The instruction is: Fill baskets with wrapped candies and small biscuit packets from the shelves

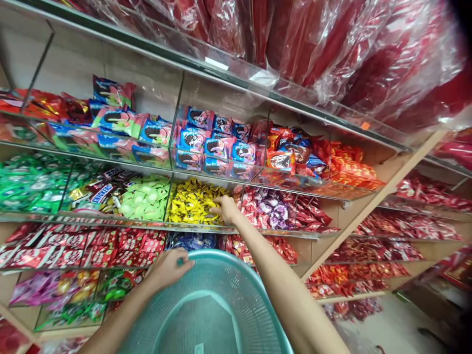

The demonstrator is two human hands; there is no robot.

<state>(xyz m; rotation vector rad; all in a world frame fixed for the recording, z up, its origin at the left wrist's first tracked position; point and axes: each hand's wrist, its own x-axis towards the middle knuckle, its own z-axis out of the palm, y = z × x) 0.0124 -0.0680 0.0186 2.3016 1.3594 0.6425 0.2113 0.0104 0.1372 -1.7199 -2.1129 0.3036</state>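
My left hand (168, 268) grips the rim of a teal plastic basket (254, 300) with perforated sides, its fingers curled over the far left edge. The basket is tilted toward me, and its bottom shows a small pale mark. My right hand (226, 210) reaches over the clear front of a shelf compartment. Its fingers, slightly apart, are at the right side of a heap of yellow-wrapped candies (193, 201); nothing shows in them. Left of that heap lie light green packets (145, 199). Red, white and purple wrapped candies (271, 209) fill the compartment on the right.
Above the candies, a shelf holds blue and pink snack packets (214, 142) and orange-red packets (354, 164). Plastic-wrapped red goods (313, 44) hang over the top. Clear dividers and a slanting wooden side panel (372, 206) bound the shelves. Red packets (114, 246) lie below.
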